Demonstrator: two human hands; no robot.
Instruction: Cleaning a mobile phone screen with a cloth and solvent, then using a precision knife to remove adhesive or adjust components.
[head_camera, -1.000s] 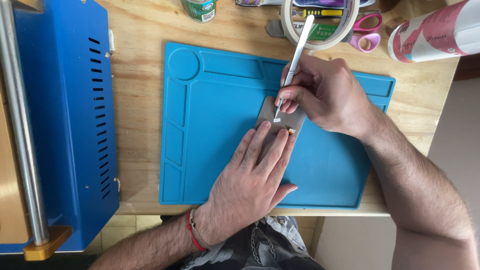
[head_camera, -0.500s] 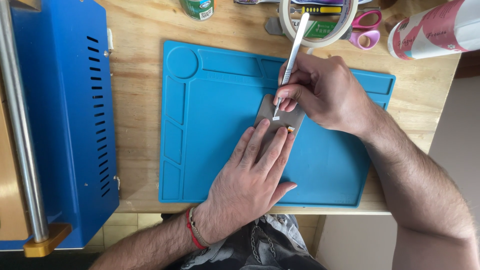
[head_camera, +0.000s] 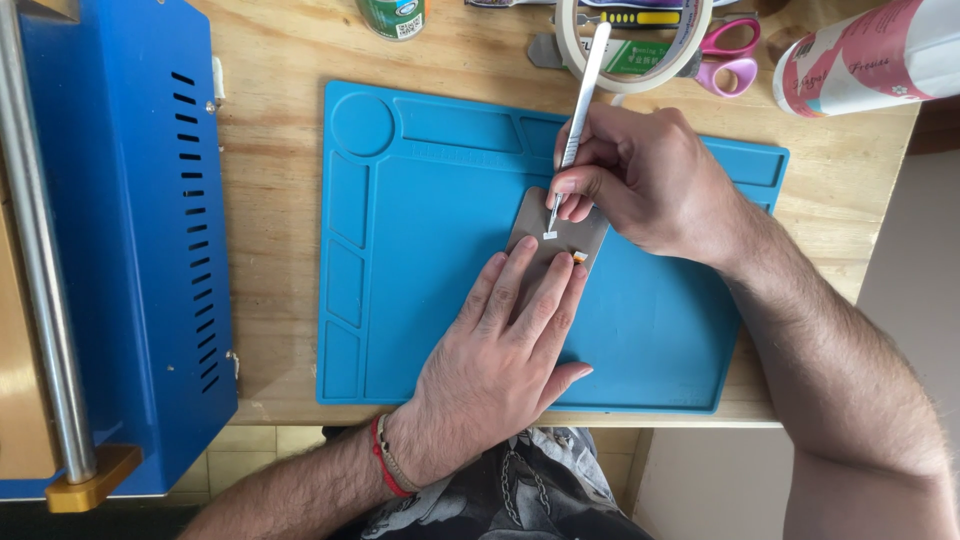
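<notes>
On the wooden surface (head_camera: 280, 200), beside a big blue metal machine (head_camera: 120, 240), lies a blue silicone work mat (head_camera: 420, 300). At its middle the left hand (head_camera: 505, 350) presses flat, fingers spread, on a small grey rectangular plate (head_camera: 535, 225). The right hand (head_camera: 650, 180) has its grip closed around a slim silver scalpel (head_camera: 585, 85), whose tip touches the plate.

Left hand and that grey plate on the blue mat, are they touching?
Touching. The head view shows the left hand lying flat, fingers pressed on the grey plate.
</notes>
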